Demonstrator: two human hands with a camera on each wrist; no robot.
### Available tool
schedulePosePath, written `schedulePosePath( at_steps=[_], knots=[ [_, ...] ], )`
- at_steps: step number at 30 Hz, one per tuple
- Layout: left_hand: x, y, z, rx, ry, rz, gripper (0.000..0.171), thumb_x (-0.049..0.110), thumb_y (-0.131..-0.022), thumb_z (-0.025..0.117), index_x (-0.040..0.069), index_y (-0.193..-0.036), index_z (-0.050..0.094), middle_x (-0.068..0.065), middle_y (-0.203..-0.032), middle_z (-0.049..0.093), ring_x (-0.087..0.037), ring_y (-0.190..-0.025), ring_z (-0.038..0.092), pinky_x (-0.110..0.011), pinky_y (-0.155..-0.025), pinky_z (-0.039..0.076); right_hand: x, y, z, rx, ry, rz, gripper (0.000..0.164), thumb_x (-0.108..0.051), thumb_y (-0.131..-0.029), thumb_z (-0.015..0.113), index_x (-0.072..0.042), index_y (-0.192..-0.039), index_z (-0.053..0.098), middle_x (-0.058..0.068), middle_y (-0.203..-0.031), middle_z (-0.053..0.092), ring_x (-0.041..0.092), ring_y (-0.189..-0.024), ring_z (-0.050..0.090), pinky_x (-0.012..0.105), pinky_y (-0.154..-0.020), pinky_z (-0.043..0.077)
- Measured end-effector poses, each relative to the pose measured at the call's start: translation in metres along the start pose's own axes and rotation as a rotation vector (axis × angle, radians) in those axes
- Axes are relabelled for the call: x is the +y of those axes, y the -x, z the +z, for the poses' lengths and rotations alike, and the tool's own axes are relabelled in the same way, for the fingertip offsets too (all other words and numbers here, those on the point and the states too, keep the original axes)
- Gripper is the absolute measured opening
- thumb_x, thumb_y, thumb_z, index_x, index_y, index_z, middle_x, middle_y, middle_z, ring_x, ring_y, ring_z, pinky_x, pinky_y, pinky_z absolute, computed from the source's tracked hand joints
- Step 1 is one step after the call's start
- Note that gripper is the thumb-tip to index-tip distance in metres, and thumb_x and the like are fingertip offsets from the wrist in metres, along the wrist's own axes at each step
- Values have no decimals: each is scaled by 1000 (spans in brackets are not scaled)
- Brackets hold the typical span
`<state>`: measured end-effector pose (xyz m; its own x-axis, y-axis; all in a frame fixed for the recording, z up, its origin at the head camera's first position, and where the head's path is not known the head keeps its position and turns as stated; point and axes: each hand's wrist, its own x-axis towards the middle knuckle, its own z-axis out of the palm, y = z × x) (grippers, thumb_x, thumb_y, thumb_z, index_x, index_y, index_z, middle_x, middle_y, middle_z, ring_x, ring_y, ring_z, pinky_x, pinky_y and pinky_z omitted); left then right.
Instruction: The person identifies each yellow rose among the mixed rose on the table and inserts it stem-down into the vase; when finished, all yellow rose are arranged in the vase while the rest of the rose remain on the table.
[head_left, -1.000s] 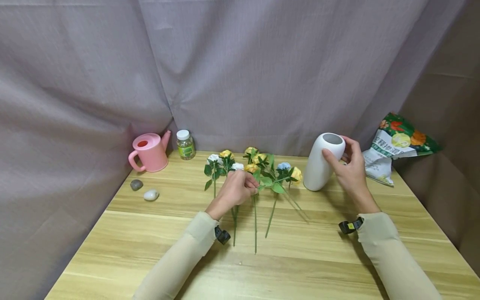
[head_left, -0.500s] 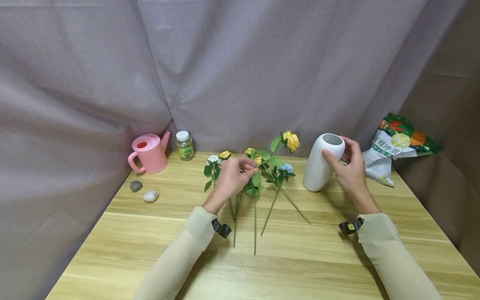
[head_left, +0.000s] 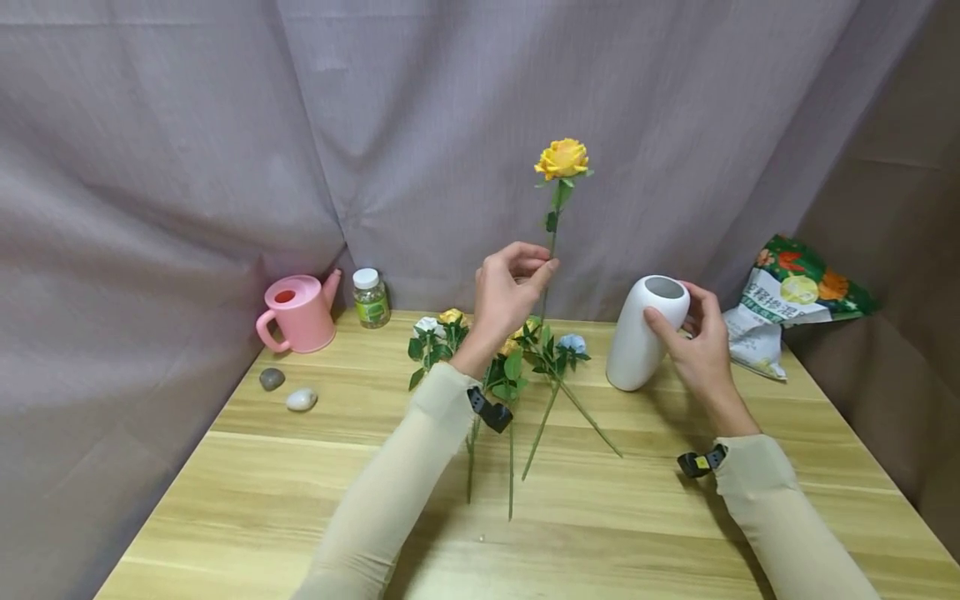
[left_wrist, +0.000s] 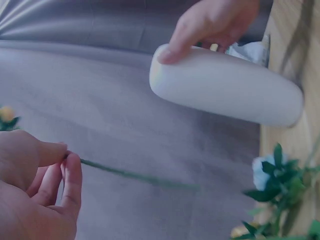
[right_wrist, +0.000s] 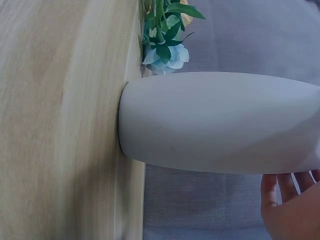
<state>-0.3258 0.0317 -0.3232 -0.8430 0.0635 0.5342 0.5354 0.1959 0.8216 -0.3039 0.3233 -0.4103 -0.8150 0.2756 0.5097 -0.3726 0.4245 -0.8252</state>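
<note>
Between thumb and fingers my left hand [head_left: 513,287] pinches the stem of a yellow rose [head_left: 562,160], held upright above the table with its bloom on top. In the left wrist view the bare lower stem [left_wrist: 135,174] sticks out past the fingertips. My right hand [head_left: 697,342] grips the upper side of a white vase [head_left: 636,346], thumb on the front and fingers round the back. The vase stands on the table, its round mouth facing up. Several other roses lie on the table, among them a blue rose [head_left: 573,343] and a white rose [head_left: 430,327].
At the back left stand a pink watering can [head_left: 303,315] and a white-capped jar [head_left: 371,298]. A grey stone [head_left: 272,379] and a white stone [head_left: 302,400] lie in front of them. A green and white bag [head_left: 783,304] leans at the back right. Loose stems [head_left: 591,417] point towards the front.
My left hand has lifted the yellow rose up from among the other flowers and turned it upright. The right hand stays on the vase, which has not moved.
</note>
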Motion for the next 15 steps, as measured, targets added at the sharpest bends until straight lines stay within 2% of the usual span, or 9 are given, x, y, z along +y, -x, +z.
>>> schedulePosePath(
  at_steps=[5, 12, 15],
  knots=[
    [19, -16, 18, 47, 50, 47, 17, 29, -94, 73, 15, -105, 72, 2, -93, 78, -2, -82, 72, -15, -77, 58, 2, 0, -1, 6, -6, -16, 65, -23, -88, 79, -19, -145, 47, -9, -126, 56, 6, -113, 54, 12, -91, 45],
    [42, -29, 39, 131, 132, 119, 21, 30, -95, 71, 15, -109, 70, 0, -94, 79, 0, -79, 72, -16, -74, 58, -28, 10, 0, 2, -38, -15, 62, -17, -89, 77, -7, -142, 48, 0, -122, 58, 4, -107, 54, 12, -88, 45],
    [50, -32, 49, 136, 159, 134, 19, 29, -97, 69, 16, -111, 70, 0, -96, 79, 0, -79, 73, -14, -73, 57, -27, 9, 1, 0, -54, -23, 61, -16, -88, 77, -7, -141, 49, -1, -120, 58, 4, -106, 55, 12, -87, 45]
  ],
)
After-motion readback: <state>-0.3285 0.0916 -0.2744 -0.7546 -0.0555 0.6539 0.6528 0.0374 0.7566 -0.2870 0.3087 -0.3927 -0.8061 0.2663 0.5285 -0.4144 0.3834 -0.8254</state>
